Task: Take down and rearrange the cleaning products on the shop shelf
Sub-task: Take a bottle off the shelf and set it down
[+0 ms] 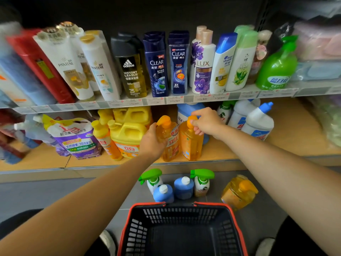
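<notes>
1. Your left hand [151, 143] grips one orange bottle [168, 141] on the lower shelf [221, 150]; your right hand [207, 121] pinches its neighbour's cap [190, 121].
2. Five bottles [183, 189] sit on the floor [55, 196], basket [177, 205] seemingly empty; most remain shelved.

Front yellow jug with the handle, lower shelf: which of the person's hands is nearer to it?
Left. The left hand grips the left orange bottle just right of the front yellow jug; the right hand holds the cap of the right orange bottle, one bottle further right.

The light is bright and even, the middle looks sharp, and the edges look blurry and bent.
</notes>
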Available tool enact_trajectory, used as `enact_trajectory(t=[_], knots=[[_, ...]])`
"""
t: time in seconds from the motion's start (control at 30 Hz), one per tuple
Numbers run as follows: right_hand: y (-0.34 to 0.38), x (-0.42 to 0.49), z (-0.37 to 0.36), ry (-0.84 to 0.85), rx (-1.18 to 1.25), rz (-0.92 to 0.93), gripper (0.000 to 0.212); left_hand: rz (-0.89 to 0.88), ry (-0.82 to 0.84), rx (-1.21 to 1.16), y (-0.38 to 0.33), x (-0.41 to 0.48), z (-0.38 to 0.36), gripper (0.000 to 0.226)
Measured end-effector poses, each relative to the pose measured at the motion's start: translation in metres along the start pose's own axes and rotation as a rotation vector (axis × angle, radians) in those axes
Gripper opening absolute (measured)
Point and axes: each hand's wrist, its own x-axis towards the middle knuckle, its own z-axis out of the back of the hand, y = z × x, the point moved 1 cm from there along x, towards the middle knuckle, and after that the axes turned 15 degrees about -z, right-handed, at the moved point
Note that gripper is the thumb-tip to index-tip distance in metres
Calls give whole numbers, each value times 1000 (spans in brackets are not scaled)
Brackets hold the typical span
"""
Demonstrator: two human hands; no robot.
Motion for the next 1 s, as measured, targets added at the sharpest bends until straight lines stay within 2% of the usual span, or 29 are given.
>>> enact_trajectory(t=[0.13, 0.23, 0.33, 0.53, 0.67, 0.77, 0.9, 1.0], knots=[[-1, -10, 6, 141, -3, 51, 54, 52, 40, -50, 5, -11, -12, 80], [-6, -17, 13, 195, -104, 129, 59, 47, -103, -126, 1, -17, -26, 80], [-10, -19, 18, 147, -245, 242, 56, 37, -248, -133, 4, -27, -43, 79], [-15, -10, 22, 82, -251, 316, 47, 192, -142, -187, 40, -36, -70, 73], [-17, -2, 12, 171, -62, 189, 34, 231, -259, -202, 47, -23, -79, 61], [-13, 3, 7, 174, 30, 113, 30, 264, -297, -272, 50, -6, -82, 62], [-10, 3, -10, 109, 127, 12, 30, 252, -196, -648, 56, 11, -84, 68], [-10, -1, -28, 26, 275, -63, 23, 209, -153, -717, 53, 3, -89, 72]])
